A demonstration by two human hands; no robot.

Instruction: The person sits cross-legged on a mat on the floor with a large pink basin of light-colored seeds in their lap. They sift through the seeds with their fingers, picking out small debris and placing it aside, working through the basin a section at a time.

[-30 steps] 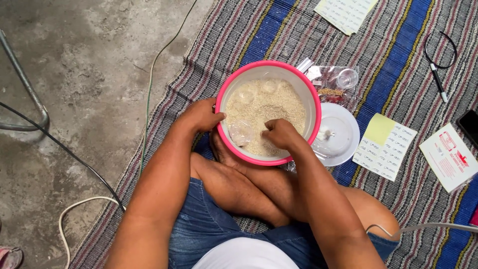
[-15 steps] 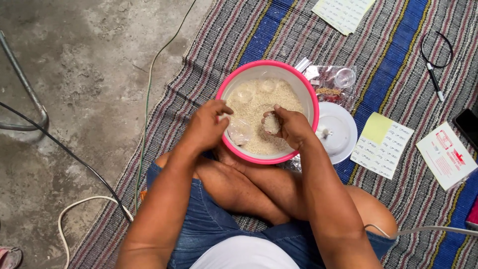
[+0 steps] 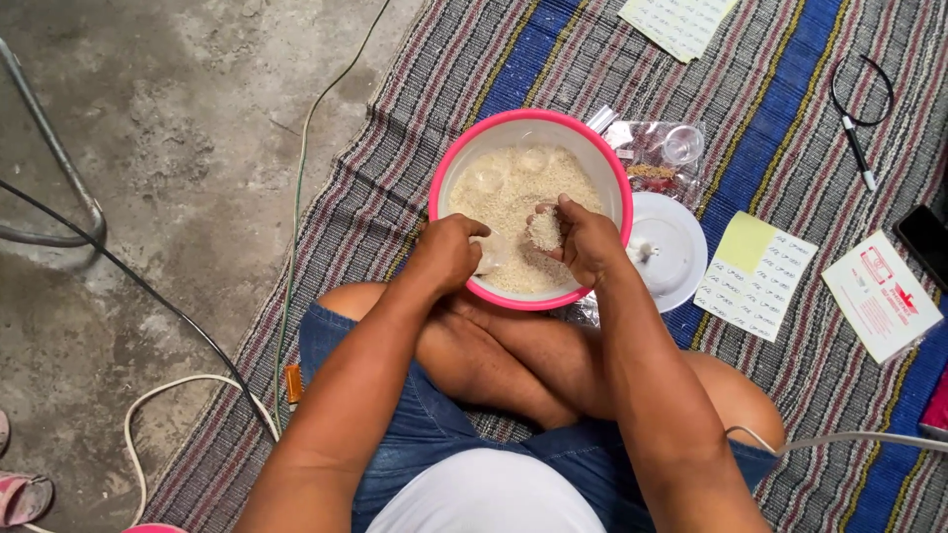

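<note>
Striped mat underfoot: your right hand (image 3: 585, 240) cups a scoop of rice (image 3: 544, 230) over the pink-rimmed bowl (image 3: 612, 168), left hand (image 3: 446, 255) gripping its near rim, sorting apparently underway.

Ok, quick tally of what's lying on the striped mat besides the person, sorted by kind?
Bowls, pink-rimmed, holding rice: 1
White round lids: 1
Clear plastic bags with small items: 1
Printed paper sheets: 2
White-and-red packets: 1
Pens on a black cord: 1
Total: 7
</note>
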